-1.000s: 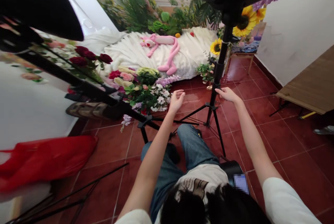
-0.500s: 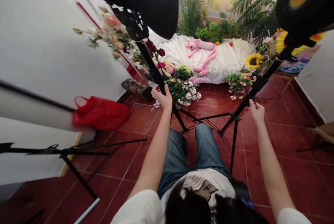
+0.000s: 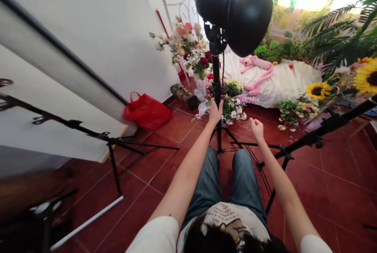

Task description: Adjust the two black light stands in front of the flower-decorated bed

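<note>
My left hand (image 3: 216,112) is closed round the pole of a black light stand (image 3: 216,76), low down, above where its legs spread. On top of this pole sits a black double-headed lamp (image 3: 235,17), its cable hanging beside the pole. My right hand (image 3: 257,129) is in the air between two stands, its fingers curled in and nothing visible in them. A second black light stand (image 3: 332,125) leans away to the right, apart from that hand. Its top is out of view. The stands' legs cross close together on the floor before my knees.
Artificial flowers (image 3: 234,109) stand just beyond the left pole. Behind lies a white cloth (image 3: 285,84) with a pink plush toy (image 3: 260,72). Sunflowers (image 3: 319,89) are at right. A red bag (image 3: 149,111) and a backdrop stand (image 3: 110,141) are at left.
My view has turned left. My right hand has come off the right stand's pole and moved inward towards the left one. My left hand stays on its pole, which now looks more upright.
</note>
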### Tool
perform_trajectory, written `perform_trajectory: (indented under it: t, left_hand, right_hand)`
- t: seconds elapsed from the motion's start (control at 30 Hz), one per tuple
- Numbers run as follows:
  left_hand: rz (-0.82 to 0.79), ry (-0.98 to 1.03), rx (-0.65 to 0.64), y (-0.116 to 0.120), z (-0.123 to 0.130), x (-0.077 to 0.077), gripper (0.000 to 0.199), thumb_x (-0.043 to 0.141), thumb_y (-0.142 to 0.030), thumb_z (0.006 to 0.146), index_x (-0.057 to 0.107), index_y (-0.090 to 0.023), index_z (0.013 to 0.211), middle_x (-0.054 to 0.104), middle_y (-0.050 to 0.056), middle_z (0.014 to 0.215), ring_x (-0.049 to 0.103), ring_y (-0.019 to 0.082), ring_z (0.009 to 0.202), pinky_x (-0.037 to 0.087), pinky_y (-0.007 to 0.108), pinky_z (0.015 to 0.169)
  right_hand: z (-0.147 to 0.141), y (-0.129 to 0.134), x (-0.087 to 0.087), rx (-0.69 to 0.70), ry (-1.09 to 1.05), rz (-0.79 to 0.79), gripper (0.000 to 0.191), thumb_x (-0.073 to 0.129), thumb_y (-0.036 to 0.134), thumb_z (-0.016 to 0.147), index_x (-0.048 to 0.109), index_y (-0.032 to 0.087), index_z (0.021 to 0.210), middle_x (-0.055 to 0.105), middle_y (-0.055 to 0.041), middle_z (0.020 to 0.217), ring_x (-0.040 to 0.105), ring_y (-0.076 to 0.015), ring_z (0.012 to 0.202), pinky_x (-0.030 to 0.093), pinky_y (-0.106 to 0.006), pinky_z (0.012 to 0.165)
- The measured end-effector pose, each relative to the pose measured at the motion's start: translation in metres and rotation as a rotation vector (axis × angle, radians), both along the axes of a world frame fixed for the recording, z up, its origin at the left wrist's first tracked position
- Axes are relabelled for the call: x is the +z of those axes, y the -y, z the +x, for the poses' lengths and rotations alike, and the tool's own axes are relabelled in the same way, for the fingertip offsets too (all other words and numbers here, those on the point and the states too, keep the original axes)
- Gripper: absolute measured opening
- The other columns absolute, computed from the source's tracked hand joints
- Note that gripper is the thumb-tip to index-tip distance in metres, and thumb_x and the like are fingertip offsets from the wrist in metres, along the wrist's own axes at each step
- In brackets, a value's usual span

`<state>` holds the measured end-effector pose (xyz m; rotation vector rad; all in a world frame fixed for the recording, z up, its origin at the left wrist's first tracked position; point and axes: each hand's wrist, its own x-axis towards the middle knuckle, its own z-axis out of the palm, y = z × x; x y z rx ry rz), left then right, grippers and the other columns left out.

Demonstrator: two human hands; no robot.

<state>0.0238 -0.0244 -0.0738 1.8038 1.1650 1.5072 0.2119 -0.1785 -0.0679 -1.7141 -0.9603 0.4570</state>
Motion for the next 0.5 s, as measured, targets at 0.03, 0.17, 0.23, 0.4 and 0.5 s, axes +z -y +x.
perform_trajectory:
  t: [0.03, 0.17, 0.23, 0.4, 0.5]
  left_hand:
    - [-0.002, 0.005, 0.007, 0.0, 0.001, 0.0, 0.071, 0.035, -0.078, 0.088, 0.046, -0.016, 0.12, 0.063, 0.022, 0.12, 0.061, 0.028, 0.123, 0.046, 0.044, 0.108]
    - [0.001, 0.023, 0.042, 0.003, 0.004, 0.002, 0.067, 0.035, -0.075, 0.091, 0.047, -0.015, 0.118, 0.063, 0.021, 0.118, 0.061, 0.029, 0.121, 0.047, 0.045, 0.106]
    - [0.012, 0.033, 0.041, 0.005, 0.005, 0.003, 0.063, 0.037, -0.072, 0.092, 0.047, -0.016, 0.118, 0.062, 0.02, 0.119, 0.062, 0.028, 0.119, 0.047, 0.044, 0.105]
    - [0.008, 0.057, 0.026, 0.007, 0.004, 0.003, 0.054, 0.04, -0.067, 0.094, 0.047, -0.018, 0.117, 0.062, 0.018, 0.117, 0.062, 0.026, 0.116, 0.048, 0.044, 0.102]
    - [0.009, 0.057, 0.023, 0.007, 0.004, 0.001, 0.053, 0.039, -0.066, 0.095, 0.046, -0.018, 0.118, 0.062, 0.018, 0.118, 0.062, 0.027, 0.116, 0.048, 0.045, 0.102]
  right_hand:
    - [-0.015, -0.018, 0.008, 0.084, 0.007, 0.009, 0.057, 0.051, 0.068, 0.083, 0.034, 0.023, 0.051, 0.035, 0.0052, 0.049, 0.035, -0.0098, 0.052, 0.031, -0.025, 0.054]
    - [-0.063, -0.084, 0.042, 0.365, -0.009, -0.049, 0.053, 0.045, 0.062, 0.09, 0.045, 0.022, 0.056, 0.041, 0.0043, 0.049, 0.039, -0.0106, 0.048, 0.034, -0.024, 0.054]
    - [-0.074, -0.111, 0.058, 0.39, 0.018, -0.138, 0.054, 0.042, 0.061, 0.094, 0.051, 0.021, 0.059, 0.042, 0.0038, 0.048, 0.042, -0.0116, 0.046, 0.035, -0.024, 0.053]
    - [-0.073, -0.153, 0.094, 0.325, 0.252, -0.424, 0.047, 0.055, 0.05, 0.093, 0.055, 0.019, 0.058, 0.04, 0.0023, 0.044, 0.046, -0.0142, 0.05, 0.034, -0.026, 0.056]
    - [-0.07, -0.165, 0.112, 0.473, 0.205, -0.636, 0.042, 0.059, 0.041, 0.093, 0.052, 0.019, 0.058, 0.038, 0.0026, 0.043, 0.039, -0.0116, 0.043, 0.029, -0.027, 0.05]
